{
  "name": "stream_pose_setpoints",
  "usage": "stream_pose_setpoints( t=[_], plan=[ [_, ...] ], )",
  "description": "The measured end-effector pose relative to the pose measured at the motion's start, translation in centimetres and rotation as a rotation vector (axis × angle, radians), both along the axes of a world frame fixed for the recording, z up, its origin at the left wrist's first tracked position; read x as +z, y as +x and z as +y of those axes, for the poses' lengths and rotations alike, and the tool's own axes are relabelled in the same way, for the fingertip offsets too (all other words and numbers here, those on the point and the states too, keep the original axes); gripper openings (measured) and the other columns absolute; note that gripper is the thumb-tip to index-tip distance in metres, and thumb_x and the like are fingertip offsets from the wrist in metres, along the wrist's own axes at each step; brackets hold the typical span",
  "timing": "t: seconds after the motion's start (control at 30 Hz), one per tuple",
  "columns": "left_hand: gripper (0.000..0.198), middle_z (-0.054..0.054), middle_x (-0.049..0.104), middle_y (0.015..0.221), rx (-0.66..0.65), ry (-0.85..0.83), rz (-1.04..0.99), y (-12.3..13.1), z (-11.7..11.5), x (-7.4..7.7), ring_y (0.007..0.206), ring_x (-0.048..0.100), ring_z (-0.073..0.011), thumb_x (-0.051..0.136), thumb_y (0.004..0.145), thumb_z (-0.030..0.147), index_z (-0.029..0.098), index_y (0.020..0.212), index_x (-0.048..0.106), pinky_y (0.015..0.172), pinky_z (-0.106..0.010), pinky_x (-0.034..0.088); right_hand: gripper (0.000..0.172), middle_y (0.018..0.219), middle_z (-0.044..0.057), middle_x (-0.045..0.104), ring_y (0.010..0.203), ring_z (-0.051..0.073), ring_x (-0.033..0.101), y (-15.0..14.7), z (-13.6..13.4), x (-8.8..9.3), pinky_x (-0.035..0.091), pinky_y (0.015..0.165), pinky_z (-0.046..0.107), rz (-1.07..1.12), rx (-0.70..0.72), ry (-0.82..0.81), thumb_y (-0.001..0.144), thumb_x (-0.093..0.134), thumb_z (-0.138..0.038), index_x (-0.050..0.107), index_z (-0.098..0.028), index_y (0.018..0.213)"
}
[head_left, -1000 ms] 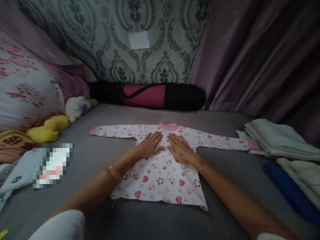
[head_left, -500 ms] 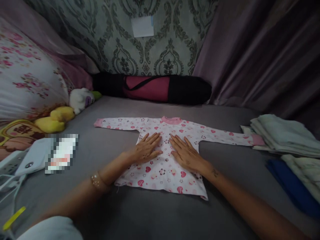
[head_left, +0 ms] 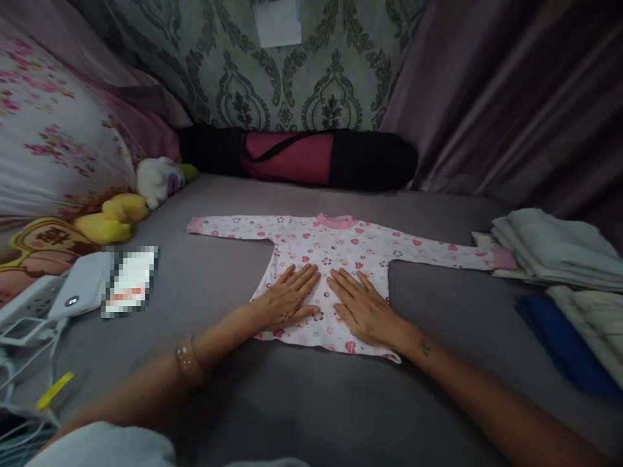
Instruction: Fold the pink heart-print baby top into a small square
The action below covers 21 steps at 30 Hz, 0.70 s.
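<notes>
A small white long-sleeved shirt [head_left: 335, 250] with pink hearts, flowers and a pink collar lies spread out on the grey bed sheet [head_left: 311, 408]. Its sleeves stretch to either side and its collar points away from me. My left hand [head_left: 288, 299] rests flat on the left half of the shirt's body, fingers stretched out. Opposite it, my right hand [head_left: 364, 307] lies flat on the right half, with its fingers apart too. Neither hand grips the cloth. Parts of the shirt's lower body are hidden under my palms and wrists.
Folded cloths [head_left: 555, 250] touch the right cuff, with a blue folded cloth [head_left: 564, 344] nearer me. At left are a power strip [head_left: 34, 301], a white device [head_left: 80, 285], cables and plush toys [head_left: 109, 217]. A black-and-red long bag [head_left: 292, 157] lies along the wall.
Both hands have slid over the shirt toward its bottom hem, staying flat. The whole scene sits slightly higher in the picture as the camera tilted down.
</notes>
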State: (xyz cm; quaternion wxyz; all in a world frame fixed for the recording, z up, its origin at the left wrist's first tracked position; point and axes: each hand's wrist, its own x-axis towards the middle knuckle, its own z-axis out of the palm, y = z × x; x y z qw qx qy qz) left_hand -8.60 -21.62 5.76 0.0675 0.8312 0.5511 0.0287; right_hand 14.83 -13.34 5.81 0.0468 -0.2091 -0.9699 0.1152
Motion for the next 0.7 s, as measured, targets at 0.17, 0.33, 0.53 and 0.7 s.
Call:
stream_pose_setpoints(
  t=[0.17,0.33,0.53,0.7],
  plan=[
    [0.072,-0.014,0.015,0.159,0.001,0.001,-0.008,0.4,-0.9,-0.1,0.147,0.013,-0.0243,0.022,0.096,0.061,0.019,0.154,0.012,0.119,-0.044,0.009,0.054,0.157,0.007,0.02,0.145,0.024,0.015,0.4,-0.7,0.0,0.009,0.12,0.049,0.008,0.005,0.007,0.102,0.03,-0.035,0.026,-0.019,0.153],
    [0.072,-0.014,0.015,0.159,0.007,-0.006,0.007,0.7,-1.6,-0.1,0.147,0.01,-0.024,0.023,0.097,0.06,0.016,0.154,0.015,0.119,-0.044,0.009,0.053,0.157,0.007,0.02,0.145,0.022,0.014,0.7,-1.2,0.3,0.011,0.12,0.049,-0.027,-0.009,-0.013,0.102,0.03,-0.033,0.027,-0.016,0.153],
    [0.061,-0.01,0.02,0.159,0.047,0.059,0.025,1.3,-2.9,0.4,0.147,0.013,-0.0227,0.02,0.101,0.046,0.019,0.155,0.012,0.12,-0.045,0.011,0.053,0.158,0.005,0.018,0.145,0.023,0.014,1.2,-2.9,1.4,0.011,0.12,0.047,0.021,0.053,-0.037,0.102,0.031,-0.036,0.027,-0.02,0.153],
    [0.059,-0.012,0.018,0.159,0.075,0.062,0.043,1.9,-3.8,-1.2,0.147,0.012,-0.024,0.021,0.101,0.038,0.016,0.155,0.009,0.119,-0.047,0.014,0.053,0.158,0.007,0.016,0.145,0.022,0.013,1.5,-5.1,1.1,0.009,0.12,0.048,0.004,0.098,-0.114,0.103,0.032,-0.038,0.028,-0.019,0.153]
  ],
)
